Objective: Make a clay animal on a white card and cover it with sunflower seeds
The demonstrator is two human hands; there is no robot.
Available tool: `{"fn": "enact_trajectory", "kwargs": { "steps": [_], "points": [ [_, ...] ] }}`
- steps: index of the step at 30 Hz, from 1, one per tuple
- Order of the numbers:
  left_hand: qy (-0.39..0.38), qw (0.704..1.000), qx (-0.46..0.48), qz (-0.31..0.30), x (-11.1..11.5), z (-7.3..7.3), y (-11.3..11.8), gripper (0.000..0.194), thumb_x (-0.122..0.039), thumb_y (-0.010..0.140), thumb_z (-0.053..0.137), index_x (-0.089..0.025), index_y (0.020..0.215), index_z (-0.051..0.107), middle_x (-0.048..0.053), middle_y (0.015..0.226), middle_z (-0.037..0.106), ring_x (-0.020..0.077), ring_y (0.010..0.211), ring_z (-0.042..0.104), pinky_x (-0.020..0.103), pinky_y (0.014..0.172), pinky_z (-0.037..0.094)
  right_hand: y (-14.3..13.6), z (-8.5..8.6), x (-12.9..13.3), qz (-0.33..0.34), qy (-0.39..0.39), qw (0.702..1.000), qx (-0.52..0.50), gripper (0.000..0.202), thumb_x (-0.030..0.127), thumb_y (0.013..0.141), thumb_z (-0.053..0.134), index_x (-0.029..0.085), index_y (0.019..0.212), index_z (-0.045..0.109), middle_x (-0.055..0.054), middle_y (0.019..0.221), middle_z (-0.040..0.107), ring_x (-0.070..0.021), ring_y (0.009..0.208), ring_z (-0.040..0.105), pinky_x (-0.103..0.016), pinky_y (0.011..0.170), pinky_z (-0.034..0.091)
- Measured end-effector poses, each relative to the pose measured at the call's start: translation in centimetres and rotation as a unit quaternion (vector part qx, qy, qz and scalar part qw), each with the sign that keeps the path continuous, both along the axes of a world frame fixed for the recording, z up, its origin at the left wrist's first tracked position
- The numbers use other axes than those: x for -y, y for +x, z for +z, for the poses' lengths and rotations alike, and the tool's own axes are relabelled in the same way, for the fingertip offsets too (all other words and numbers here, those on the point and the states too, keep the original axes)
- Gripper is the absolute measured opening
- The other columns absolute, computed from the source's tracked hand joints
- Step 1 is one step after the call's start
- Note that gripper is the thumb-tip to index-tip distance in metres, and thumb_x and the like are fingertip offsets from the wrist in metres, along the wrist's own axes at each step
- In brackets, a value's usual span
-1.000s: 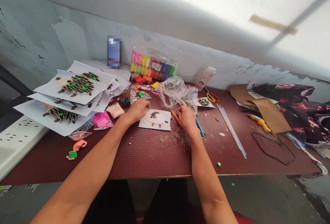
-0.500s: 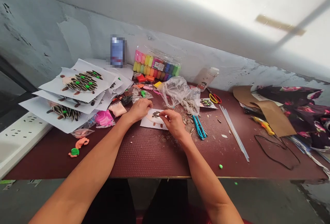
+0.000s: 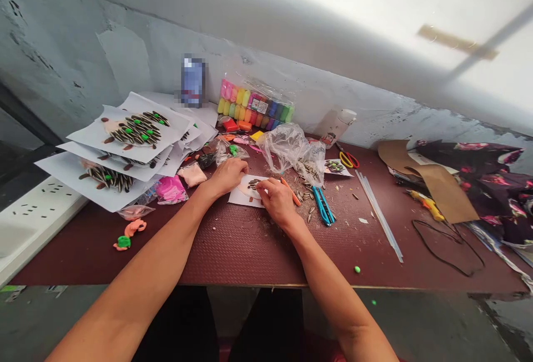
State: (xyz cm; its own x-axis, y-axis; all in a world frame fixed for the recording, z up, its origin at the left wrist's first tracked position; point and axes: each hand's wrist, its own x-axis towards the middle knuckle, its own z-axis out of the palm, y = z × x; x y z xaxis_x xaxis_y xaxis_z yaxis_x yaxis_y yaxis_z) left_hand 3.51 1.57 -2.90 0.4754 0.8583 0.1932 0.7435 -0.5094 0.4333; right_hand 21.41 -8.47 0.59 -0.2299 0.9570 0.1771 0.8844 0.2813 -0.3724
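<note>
A small white card [image 3: 241, 198] lies flat on the dark red table, bearing a pale clay shape with several striped seeds [image 3: 252, 184] stuck on it. My left hand [image 3: 230, 176] rests at the card's upper left edge, fingers bent and close together; whether it grips anything is hidden. Over the card's right side is my right hand [image 3: 277, 198], its thumb and fingers pinched beside the seeds; what they hold is too small to make out. An orange tool [image 3: 290, 191] lies just right of that hand, near loose seeds [image 3: 306, 192] and a plastic bag [image 3: 285, 145].
Stacked sheets with seed-covered clay figures [image 3: 145, 151] stand at the left, beside a power strip [image 3: 33, 212]. Coloured clay packs [image 3: 256, 106] lean on the wall. A blue cutter [image 3: 322, 206], scissors [image 3: 348, 160], clear sticks [image 3: 378, 215] and a glue gun [image 3: 427, 205] lie rightward.
My right hand has shifted slightly left over the card, and more of the orange tool shows beside it. The whole view has moved a little.
</note>
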Motion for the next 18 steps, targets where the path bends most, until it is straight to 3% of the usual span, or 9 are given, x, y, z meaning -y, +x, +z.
{"fn": "enact_trajectory", "kwargs": {
  "steps": [18],
  "points": [
    [-0.001,1.0,-0.007,0.0,-0.02,0.06,0.09,0.027,-0.012,0.081,0.05,-0.019,0.09,0.075,0.009,0.093,0.073,0.0228,0.092,0.065,0.032,0.084,0.05,-0.3,-0.22,-0.06,-0.004,-0.011,0.999,0.046,0.025,0.022,0.102,0.049,0.023,0.104,0.074,-0.006,0.102,0.071,-0.018,0.088,0.063,-0.026,0.075,0.039]
  ]
}}
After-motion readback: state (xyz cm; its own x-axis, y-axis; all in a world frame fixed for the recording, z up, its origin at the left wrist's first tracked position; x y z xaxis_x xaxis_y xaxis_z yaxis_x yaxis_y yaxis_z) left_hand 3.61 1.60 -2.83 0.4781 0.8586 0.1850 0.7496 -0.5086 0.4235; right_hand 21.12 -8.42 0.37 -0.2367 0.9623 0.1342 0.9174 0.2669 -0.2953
